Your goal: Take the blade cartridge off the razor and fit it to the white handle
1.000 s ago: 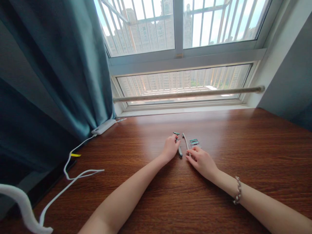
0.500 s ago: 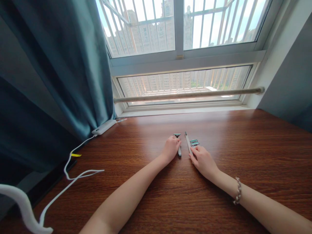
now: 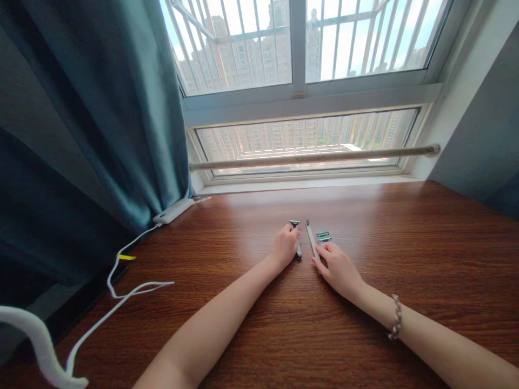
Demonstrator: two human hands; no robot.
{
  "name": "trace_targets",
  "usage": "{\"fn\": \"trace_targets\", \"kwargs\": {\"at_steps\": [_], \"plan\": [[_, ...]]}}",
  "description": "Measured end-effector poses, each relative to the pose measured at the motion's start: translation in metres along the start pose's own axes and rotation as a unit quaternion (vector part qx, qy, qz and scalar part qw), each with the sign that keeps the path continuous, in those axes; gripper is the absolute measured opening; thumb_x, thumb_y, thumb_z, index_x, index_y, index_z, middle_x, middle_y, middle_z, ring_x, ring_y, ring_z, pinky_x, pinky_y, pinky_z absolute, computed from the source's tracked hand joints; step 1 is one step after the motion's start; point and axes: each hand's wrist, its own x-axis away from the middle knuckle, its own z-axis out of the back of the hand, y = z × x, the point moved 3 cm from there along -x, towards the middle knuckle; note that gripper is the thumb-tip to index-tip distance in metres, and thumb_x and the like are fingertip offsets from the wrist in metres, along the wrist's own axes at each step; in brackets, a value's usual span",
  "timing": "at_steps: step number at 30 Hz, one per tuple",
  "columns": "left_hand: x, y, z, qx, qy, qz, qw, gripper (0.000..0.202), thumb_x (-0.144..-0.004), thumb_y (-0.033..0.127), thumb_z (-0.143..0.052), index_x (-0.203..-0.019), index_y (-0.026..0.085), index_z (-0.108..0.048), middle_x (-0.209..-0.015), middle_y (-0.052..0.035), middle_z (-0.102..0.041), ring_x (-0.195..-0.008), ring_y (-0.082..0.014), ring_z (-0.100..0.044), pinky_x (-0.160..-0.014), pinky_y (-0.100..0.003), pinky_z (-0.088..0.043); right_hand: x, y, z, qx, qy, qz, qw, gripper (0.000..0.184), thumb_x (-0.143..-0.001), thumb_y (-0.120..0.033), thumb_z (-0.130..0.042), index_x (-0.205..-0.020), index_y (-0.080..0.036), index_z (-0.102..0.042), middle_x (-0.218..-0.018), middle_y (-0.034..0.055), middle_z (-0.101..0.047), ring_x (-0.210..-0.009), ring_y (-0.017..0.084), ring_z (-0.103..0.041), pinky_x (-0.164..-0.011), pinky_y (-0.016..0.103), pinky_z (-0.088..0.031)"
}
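My left hand (image 3: 284,246) is closed around the handle of a razor (image 3: 299,252). Its dark head points toward the window, and the handle's end shows below my fingers. To the right, my right hand (image 3: 339,268) grips the lower part of a slim pale toothbrush (image 3: 311,235) between thumb and fingers. The toothbrush's dark-bristled end points away from me and leans slightly left. Just beyond my right fingers lie razor blade cartridges (image 3: 324,236) with green strips, partly hidden by the hand.
Everything lies on a brown wooden table (image 3: 251,324). On the left, a white power strip (image 3: 174,211) and white cable (image 3: 115,270) lie beside a blue curtain (image 3: 133,108). A metal rail (image 3: 316,158) crosses in front of the barred window behind the table.
The toothbrush has shifted slightly left, toward the razor, along with my right fingertips. My left fingers have drawn in a little on the razor, which has hardly moved. The cartridges lie still.
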Motion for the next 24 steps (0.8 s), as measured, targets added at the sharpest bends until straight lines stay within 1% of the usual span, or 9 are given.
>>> {"fn": "trace_targets", "kwargs": {"at_steps": [7,10,12,14,16,18,21,24], "plan": [[0.000,-0.002,-0.001,-0.033,0.006,0.006,0.999,0.031,-0.088,0.026,-0.027,-0.083,0.015,-0.055,-0.084,-0.0080,-0.052,-0.081,-0.0163,-0.051,-0.075,-0.029,-0.041,-0.001,-0.001,0.004,-0.011,0.008,0.000,1.000,0.024,-0.085,-0.033,-0.040,-0.091,-0.019,-0.058,-0.080,0.0052,-0.052,-0.079,0.017,-0.049,-0.074,0.028,-0.041],[0.000,-0.003,-0.001,-0.041,0.004,0.005,0.999,0.031,-0.088,0.025,-0.026,-0.085,0.014,-0.054,-0.086,-0.0090,-0.052,-0.082,-0.0168,-0.050,-0.076,-0.030,-0.041,-0.005,0.005,0.009,-0.006,0.043,0.012,0.999,0.026,-0.085,-0.031,-0.039,-0.099,-0.017,-0.056,-0.086,0.0071,-0.053,-0.085,0.018,-0.048,-0.079,0.030,-0.041],[0.000,-0.003,-0.001,-0.044,0.000,0.001,0.999,0.030,-0.088,0.025,-0.027,-0.086,0.014,-0.054,-0.087,-0.0094,-0.052,-0.084,-0.0172,-0.049,-0.078,-0.030,-0.041,-0.009,0.012,0.011,0.008,0.071,0.019,0.997,0.030,-0.085,-0.028,-0.039,-0.106,-0.014,-0.054,-0.095,0.0098,-0.052,-0.093,0.019,-0.047,-0.085,0.032,-0.039],[0.000,-0.003,-0.001,-0.046,-0.005,-0.005,0.999,0.028,-0.088,0.024,-0.028,-0.087,0.013,-0.054,-0.088,-0.0097,-0.052,-0.086,-0.0174,-0.049,-0.079,-0.030,-0.040,-0.012,0.021,0.010,0.024,0.084,0.021,0.996,0.032,-0.084,-0.025,-0.040,-0.111,-0.012,-0.051,-0.104,0.0122,-0.051,-0.099,0.021,-0.044,-0.088,0.035,-0.039],[0.000,-0.003,-0.001,-0.046,-0.009,-0.010,0.999,0.027,-0.087,0.023,-0.029,-0.087,0.013,-0.054,-0.088,-0.0100,-0.053,-0.087,-0.0176,-0.048,-0.080,-0.031,-0.040,-0.014,0.027,0.006,0.035,0.082,0.025,0.996,0.032,-0.083,-0.024,-0.041,-0.110,-0.012,-0.052,-0.107,0.0127,-0.050,-0.102,0.022,-0.043,-0.090,0.036,-0.038],[0.000,-0.003,-0.001,-0.046,-0.013,-0.014,0.999,0.026,-0.087,0.022,-0.030,-0.088,0.013,-0.054,-0.090,-0.0104,-0.053,-0.087,-0.0178,-0.048,-0.080,-0.031,-0.040,-0.014,0.030,0.003,0.039,0.076,0.031,0.996,0.029,-0.082,-0.023,-0.042,-0.106,-0.013,-0.055,-0.107,0.0122,-0.051,-0.103,0.022,-0.042,-0.090,0.037,-0.038],[0.000,-0.002,-0.001,-0.045,-0.015,-0.020,0.999,0.025,-0.087,0.022,-0.031,-0.089,0.013,-0.054,-0.092,-0.0108,-0.053,-0.088,-0.0180,-0.047,-0.081,-0.031,-0.040,-0.012,0.029,0.000,0.045,0.072,0.036,0.996,0.026,-0.081,-0.022,-0.043,-0.101,-0.013,-0.058,-0.107,0.0120,-0.051,-0.103,0.022,-0.041,-0.090,0.037,-0.038],[0.001,-0.002,-0.002,-0.044,-0.014,-0.024,0.999,0.025,-0.087,0.022,-0.031,-0.090,0.013,-0.055,-0.091,-0.0110,-0.054,-0.087,-0.0185,-0.047,-0.080,-0.031,-0.040,-0.012,0.028,-0.002,0.052,0.066,0.037,0.996,0.026,-0.081,-0.022,-0.043,-0.100,-0.013,-0.058,-0.108,0.0128,-0.050,-0.102,0.023,-0.041,-0.090,0.038,-0.038]]}}
